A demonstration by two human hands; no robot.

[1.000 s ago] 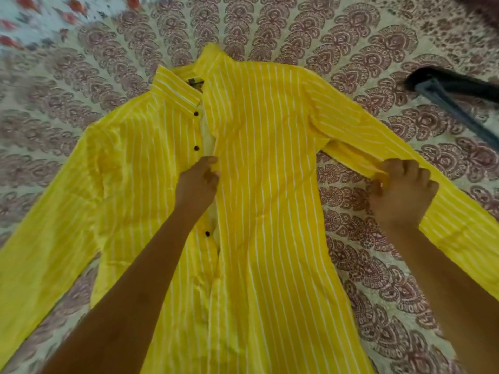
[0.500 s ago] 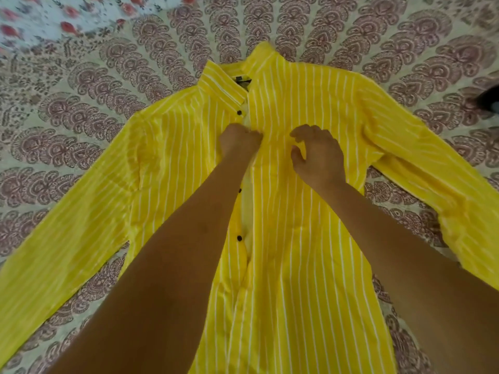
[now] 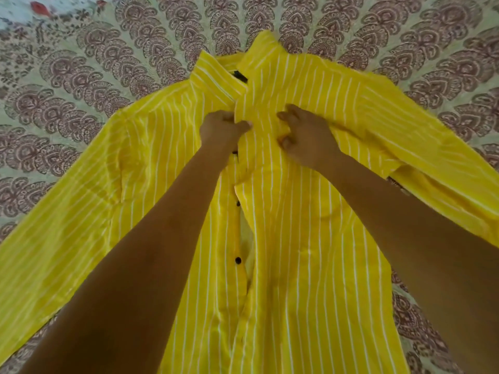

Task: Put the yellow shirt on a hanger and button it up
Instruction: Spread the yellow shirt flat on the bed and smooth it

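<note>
The yellow shirt (image 3: 310, 238) with thin white stripes lies face up on the bed, collar at the far end and sleeves spread to both sides. Its front panels lie close together, with small black buttons (image 3: 238, 260) showing along the gap. My left hand (image 3: 222, 129) grips the edge of the left panel just below the collar. My right hand (image 3: 305, 136) has its fingers curled into the fabric of the right panel at the same height. The two hands are a short way apart. No hanger is in view.
A patterned bedsheet (image 3: 81, 85) with maroon motifs covers the surface all around the shirt. A paler floral fabric (image 3: 32, 12) shows in the far left corner.
My right hand left the right sleeve and came to the chest beside my left hand, which moved up toward the collar. The view shifted, and the dark object at the right went out of sight.
</note>
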